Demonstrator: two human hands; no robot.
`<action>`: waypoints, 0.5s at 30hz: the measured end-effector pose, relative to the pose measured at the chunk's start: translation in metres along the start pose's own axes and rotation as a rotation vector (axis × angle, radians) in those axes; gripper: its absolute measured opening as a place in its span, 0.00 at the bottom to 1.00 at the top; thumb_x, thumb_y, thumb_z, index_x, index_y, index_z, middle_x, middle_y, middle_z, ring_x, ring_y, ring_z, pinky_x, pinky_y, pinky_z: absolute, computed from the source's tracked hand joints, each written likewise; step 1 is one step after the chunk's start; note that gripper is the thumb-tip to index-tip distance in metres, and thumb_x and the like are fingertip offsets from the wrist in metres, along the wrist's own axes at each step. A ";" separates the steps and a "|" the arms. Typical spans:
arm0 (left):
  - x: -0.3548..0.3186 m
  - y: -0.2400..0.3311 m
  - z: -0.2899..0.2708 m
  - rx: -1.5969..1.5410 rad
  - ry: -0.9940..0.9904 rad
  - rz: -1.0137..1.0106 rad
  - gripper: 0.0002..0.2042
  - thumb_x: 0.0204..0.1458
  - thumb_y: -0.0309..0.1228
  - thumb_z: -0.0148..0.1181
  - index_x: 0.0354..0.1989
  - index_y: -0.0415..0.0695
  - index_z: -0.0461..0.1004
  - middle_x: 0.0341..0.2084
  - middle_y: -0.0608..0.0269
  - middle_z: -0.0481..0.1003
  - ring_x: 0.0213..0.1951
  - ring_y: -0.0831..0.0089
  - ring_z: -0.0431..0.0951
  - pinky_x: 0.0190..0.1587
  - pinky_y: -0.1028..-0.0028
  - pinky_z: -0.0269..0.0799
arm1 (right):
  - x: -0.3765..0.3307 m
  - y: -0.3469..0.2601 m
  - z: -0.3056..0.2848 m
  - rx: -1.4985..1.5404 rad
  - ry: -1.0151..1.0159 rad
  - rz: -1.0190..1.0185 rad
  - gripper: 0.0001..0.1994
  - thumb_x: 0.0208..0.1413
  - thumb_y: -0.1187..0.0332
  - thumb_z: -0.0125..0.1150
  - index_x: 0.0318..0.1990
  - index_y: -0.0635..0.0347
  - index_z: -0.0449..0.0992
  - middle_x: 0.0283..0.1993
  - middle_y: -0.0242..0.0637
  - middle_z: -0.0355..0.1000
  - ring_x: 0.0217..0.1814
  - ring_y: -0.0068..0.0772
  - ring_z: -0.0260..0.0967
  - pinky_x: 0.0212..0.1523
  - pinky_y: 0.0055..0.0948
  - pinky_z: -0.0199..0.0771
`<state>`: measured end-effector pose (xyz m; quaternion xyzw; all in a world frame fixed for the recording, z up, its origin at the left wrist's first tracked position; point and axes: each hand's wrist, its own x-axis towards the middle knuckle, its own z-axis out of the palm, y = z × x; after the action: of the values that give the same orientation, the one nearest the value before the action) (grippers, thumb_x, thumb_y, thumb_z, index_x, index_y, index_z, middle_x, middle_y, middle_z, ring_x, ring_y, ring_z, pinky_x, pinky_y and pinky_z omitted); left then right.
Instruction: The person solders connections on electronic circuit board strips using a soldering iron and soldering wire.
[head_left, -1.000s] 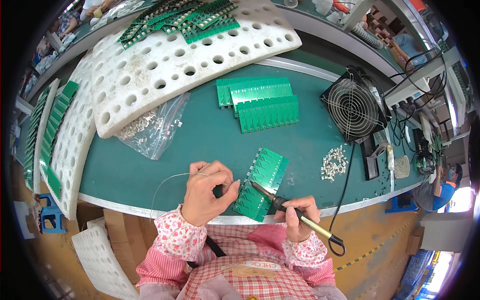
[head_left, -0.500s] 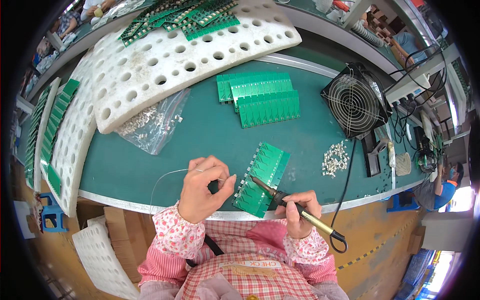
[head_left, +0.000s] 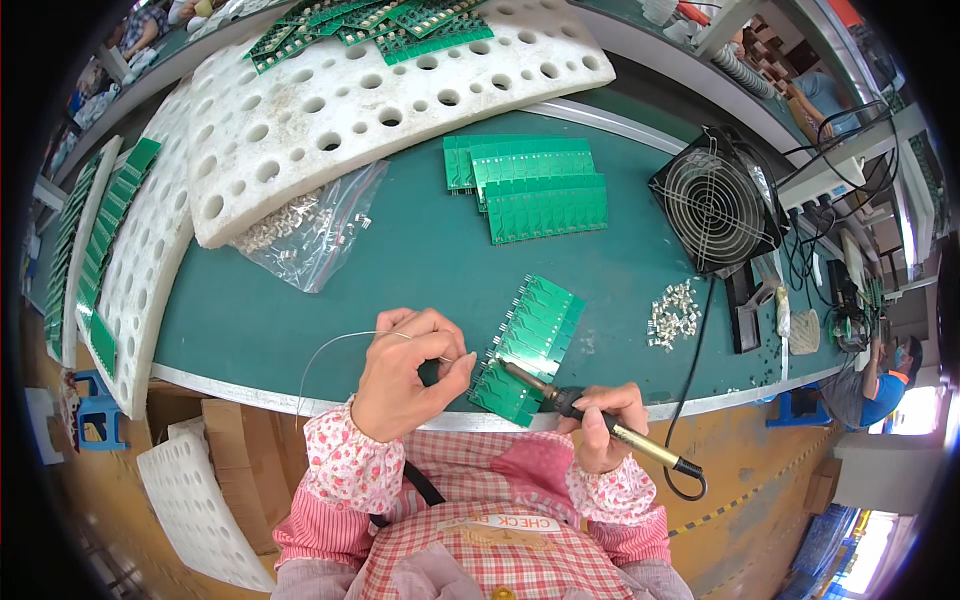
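Observation:
My left hand [head_left: 405, 370] pinches a thin silver solder wire [head_left: 335, 345] that loops off to the left, its end held toward a green circuit board panel [head_left: 530, 345] lying on the green table mat [head_left: 420, 260]. My right hand [head_left: 605, 425] grips a soldering iron [head_left: 590, 415] with a black and yellow handle. The iron's tip rests on the near left part of the panel, close to the wire's end.
A stack of green board panels [head_left: 530, 190] lies further back. A clear bag of small metal parts [head_left: 300, 230] sits at left, a loose pile of parts [head_left: 675, 315] at right by a black fan [head_left: 715, 205]. White perforated foam trays [head_left: 330, 110] holding boards curve along the back and left.
Both hands hold almost the same pose. The iron's tip and the wire's end have shifted slightly along the near edge of the panel.

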<state>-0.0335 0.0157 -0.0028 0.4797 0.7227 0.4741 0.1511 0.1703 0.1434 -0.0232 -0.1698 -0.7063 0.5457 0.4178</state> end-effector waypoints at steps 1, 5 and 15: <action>0.000 0.000 -0.001 -0.004 0.003 0.008 0.13 0.43 0.22 0.64 0.14 0.44 0.65 0.24 0.69 0.73 0.29 0.74 0.71 0.48 0.70 0.57 | 0.000 0.001 0.000 -0.027 -0.011 -0.041 0.03 0.53 0.76 0.57 0.31 0.67 0.70 0.16 0.36 0.70 0.15 0.24 0.69 0.18 0.20 0.66; 0.000 -0.001 -0.002 0.003 -0.001 0.024 0.13 0.43 0.23 0.65 0.14 0.45 0.66 0.24 0.70 0.74 0.29 0.75 0.71 0.47 0.71 0.56 | 0.001 -0.001 0.002 -0.030 -0.007 -0.017 0.04 0.52 0.75 0.59 0.31 0.65 0.71 0.16 0.36 0.71 0.15 0.24 0.69 0.18 0.21 0.66; 0.002 0.001 0.002 0.069 -0.010 0.036 0.12 0.42 0.23 0.65 0.14 0.44 0.66 0.24 0.70 0.74 0.28 0.74 0.70 0.44 0.71 0.55 | 0.003 0.000 0.000 -0.144 -0.119 -0.108 0.06 0.55 0.72 0.56 0.32 0.65 0.68 0.17 0.36 0.70 0.15 0.27 0.70 0.18 0.24 0.69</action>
<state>-0.0331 0.0185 -0.0022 0.4998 0.7290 0.4494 0.1294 0.1687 0.1458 -0.0220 -0.1284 -0.7753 0.4792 0.3908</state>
